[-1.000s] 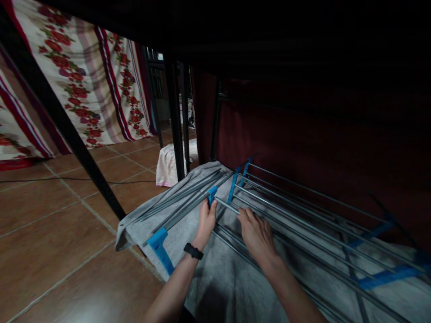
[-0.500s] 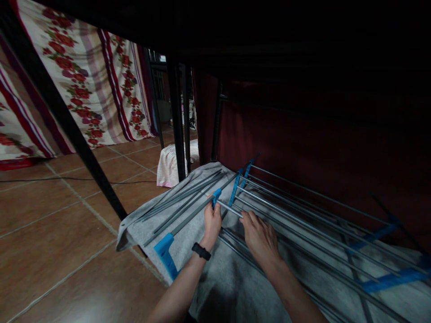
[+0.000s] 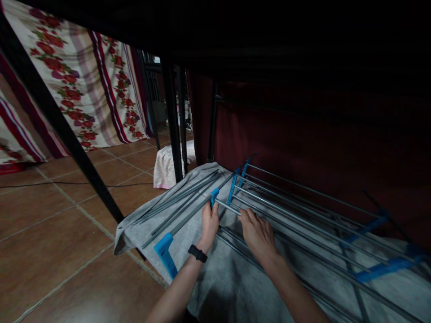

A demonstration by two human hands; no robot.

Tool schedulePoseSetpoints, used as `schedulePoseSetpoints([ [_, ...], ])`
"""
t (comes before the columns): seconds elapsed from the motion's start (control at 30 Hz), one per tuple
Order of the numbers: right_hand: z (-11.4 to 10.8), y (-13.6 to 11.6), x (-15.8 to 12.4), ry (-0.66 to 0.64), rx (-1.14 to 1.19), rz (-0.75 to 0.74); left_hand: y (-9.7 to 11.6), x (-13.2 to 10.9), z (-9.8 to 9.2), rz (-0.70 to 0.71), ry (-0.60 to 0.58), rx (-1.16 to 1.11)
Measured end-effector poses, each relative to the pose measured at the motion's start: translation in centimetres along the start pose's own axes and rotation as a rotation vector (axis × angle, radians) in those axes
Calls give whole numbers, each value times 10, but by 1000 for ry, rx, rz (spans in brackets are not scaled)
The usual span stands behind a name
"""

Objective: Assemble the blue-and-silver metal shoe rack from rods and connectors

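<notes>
A drying rack of grey metal rods and blue plastic joints lies on a grey cloth [image 3: 232, 287]. My left hand [image 3: 210, 222], with a dark band at its wrist, is closed around a small blue connector [image 3: 214, 194] on a long grey tube [image 3: 190, 214]. My right hand [image 3: 257, 233] grips a thin metal rod [image 3: 229, 207] whose near end meets that connector. Whether the rod's end sits fully in the connector I cannot tell. A blue corner piece [image 3: 165, 255] caps the tube's lower end. Blue crossbars [image 3: 232, 188] hold the parallel rods further right.
Several loose grey tubes [image 3: 182, 197] lie on the cloth at left. Black metal posts [image 3: 63, 121] and a dark surface overhead frame the space. Behind hang a dark red curtain [image 3: 286, 134] and a floral curtain [image 3: 70, 89]. A thin cable [image 3: 77, 183] crosses the tiled floor.
The view has shifted slightly, so the scene sits a little further left. Both hands keep their holds on the connector and the rod, with little visible movement.
</notes>
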State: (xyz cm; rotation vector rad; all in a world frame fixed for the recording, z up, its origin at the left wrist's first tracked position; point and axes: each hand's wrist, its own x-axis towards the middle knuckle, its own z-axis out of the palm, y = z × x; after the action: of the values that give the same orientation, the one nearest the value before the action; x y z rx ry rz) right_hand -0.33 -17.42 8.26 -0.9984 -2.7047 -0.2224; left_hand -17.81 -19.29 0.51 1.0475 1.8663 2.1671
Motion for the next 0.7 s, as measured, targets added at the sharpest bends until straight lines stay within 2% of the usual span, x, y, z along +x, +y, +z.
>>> schedulePoseSetpoints([
  [0.1,-2,0,0,-9,6,-5,3,-9,-3,10,-14,48],
  [0.2,-3,0,-1,-2,10,-15,16,-39,-12,2,-6,126],
  [0.27,-3,0,-2,7,17,-18,40,-65,-28,31,-85,161],
  [0.33,-4,1,-2,4,29,-25,81,-83,-54,114,-274,186],
  [0.37,-4,1,-2,-1,35,-27,105,-85,-69,171,-335,210],
  [0.4,-4,1,-2,-8,38,-25,129,-79,-85,232,-349,226],
  [0.47,-4,1,-1,-14,40,-16,168,-47,-111,270,-261,235],
  [0.53,-4,0,-1,-12,38,-9,183,5,-123,220,-235,209],
  [0.6,-4,0,-1,2,37,-13,172,56,-118,75,-314,152],
  [0.67,-5,-1,-2,18,41,-13,143,90,-100,-222,-428,79],
  [0.7,-5,-1,-2,27,43,-11,127,99,-89,-390,-471,20],
])
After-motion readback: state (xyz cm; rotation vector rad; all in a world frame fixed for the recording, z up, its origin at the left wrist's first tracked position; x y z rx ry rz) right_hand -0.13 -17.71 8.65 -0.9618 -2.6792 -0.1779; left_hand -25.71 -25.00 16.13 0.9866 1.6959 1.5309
